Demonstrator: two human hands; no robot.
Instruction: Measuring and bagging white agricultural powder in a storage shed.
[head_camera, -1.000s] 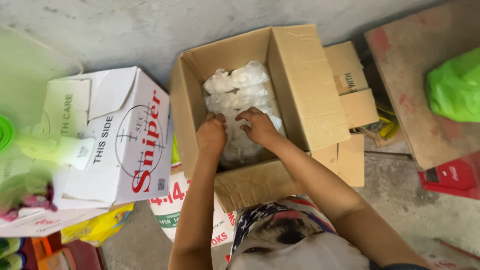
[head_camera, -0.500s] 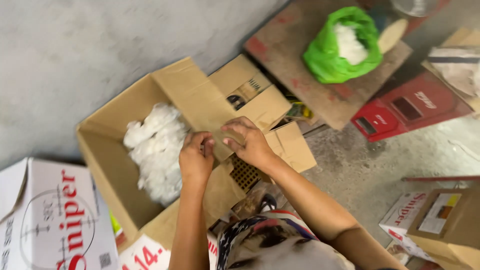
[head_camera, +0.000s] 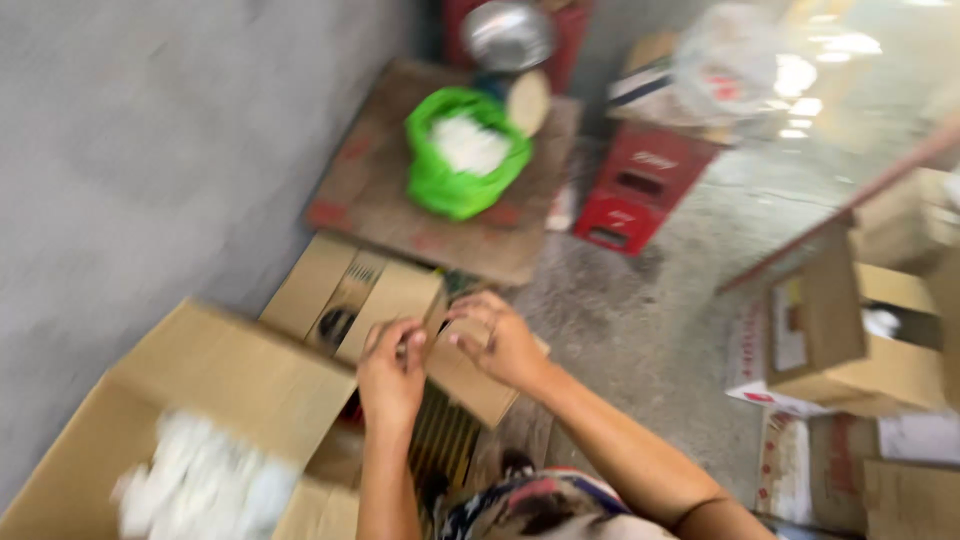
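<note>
Both hands raised together over the open flaps of the cardboard box (head_camera: 215, 385), fingertips almost meeting. left hand (head_camera: 390, 375) and right hand (head_camera: 500, 345) are level, left one nearer the box mouth, right one out over the far flap (head_camera: 470, 375)

Something small looks pinched between them, maybe one of the white pieces, but motion blur kills detail: can't tell whether either hand is really clamped on anything or just curled. Fingers of both are bent inward, not splayed

white stuffing (head_camera: 205, 490) sits in the box, down-left of the hands, close to the left forearm; box's long axis runs from lower left up toward the hands

Further off: green bag (head_camera: 460, 165) with white fill on a brown board (head_camera: 380, 205), up and ahead of the hands, well apart. red crate (head_camera: 640, 190) beside it, more cartons (head_camera: 850, 340) at right

Box bottom edge cut off by frame; metal bowl (head_camera: 505, 35) at top blurred
</note>
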